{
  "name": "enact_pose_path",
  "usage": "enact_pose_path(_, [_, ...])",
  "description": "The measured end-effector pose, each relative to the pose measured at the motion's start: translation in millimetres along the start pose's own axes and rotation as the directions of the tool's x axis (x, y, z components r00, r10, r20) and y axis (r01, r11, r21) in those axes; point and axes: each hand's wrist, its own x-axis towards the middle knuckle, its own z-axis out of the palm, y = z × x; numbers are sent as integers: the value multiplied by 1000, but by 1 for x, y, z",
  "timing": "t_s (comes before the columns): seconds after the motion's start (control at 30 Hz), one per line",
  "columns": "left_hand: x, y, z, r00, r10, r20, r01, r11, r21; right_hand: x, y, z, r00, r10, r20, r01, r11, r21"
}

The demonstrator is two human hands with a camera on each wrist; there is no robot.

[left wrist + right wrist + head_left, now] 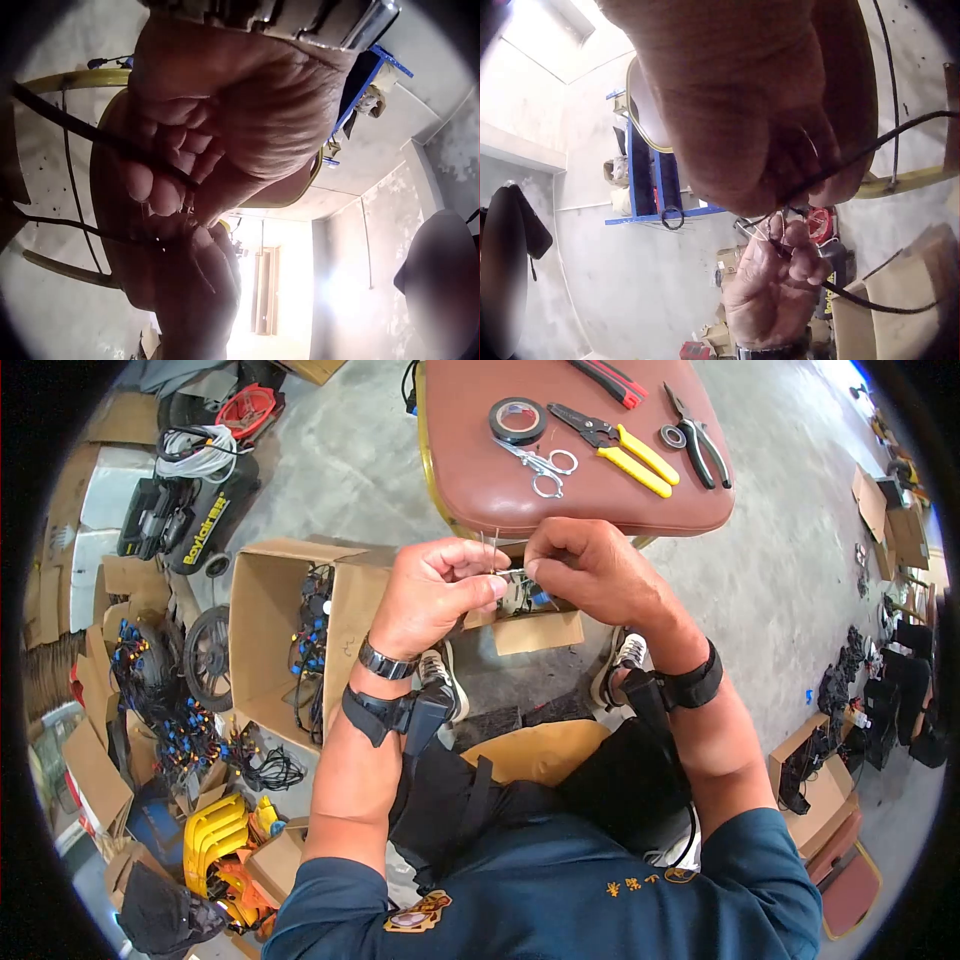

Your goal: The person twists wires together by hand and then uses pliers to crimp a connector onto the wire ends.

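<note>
Both hands meet just in front of the padded seat in the head view. The left hand pinches thin wires between thumb and fingers, with ends standing up. Close beside it, the right hand pinches the other side of the wires with curled fingers. A dark cable runs into the left palm in the left wrist view. In the right wrist view, pale bare strands show at the left fingertips, and a dark cable passes under the right hand. How the strands join is too small to tell.
The brown seat holds black tape, scissors, yellow-handled strippers, pliers and a red-black tool. A cardboard box with cables stands at left; a smaller open box lies below the hands.
</note>
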Motion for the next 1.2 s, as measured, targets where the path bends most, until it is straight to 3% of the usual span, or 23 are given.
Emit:
enact_pose_path(0.27, [3, -2, -1, 997, 70, 20, -68, 993, -98, 1, -1, 1, 997, 74, -6, -74, 997, 35])
enact_pose_path(0.57, [2, 3, 4, 999, 25, -33, -25, 1000, -3, 5, -1, -7, 999, -24, -21, 22, 998, -62])
enact_pose_path(0.67, [5, -4, 2, 998, 44, -45, -45, 999, -12, 12, 4, -21, 891, -343, -298, 259, 922, -288])
enact_pose_path(0.7, [5, -3, 3, 998, 43, -49, -44, 999, -10, 14, 3, -28, 858, -340, -386, 210, 917, -339])
enact_pose_path(0.73, [5, -2, 2, 998, 32, -53, -33, 999, -21, 20, 5, -50, 763, -596, -250, 278, 653, -705])
enact_pose_path(0.8, [5, -2, 2, 998, 5, -66, -7, 999, -33, 18, 7, -62, 756, -525, -390, -7, 590, -807])
enact_pose_path(0.9, [7, -5, -3, 999, -7, -39, 2, 993, -122, 18, 22, -75, 823, -386, -417, -181, 517, -837])
enact_pose_path(1.2, [11, -8, -17, 998, 52, -43, -60, 979, -194, 15, 20, -76, 819, -340, -462, -222, 556, -801])
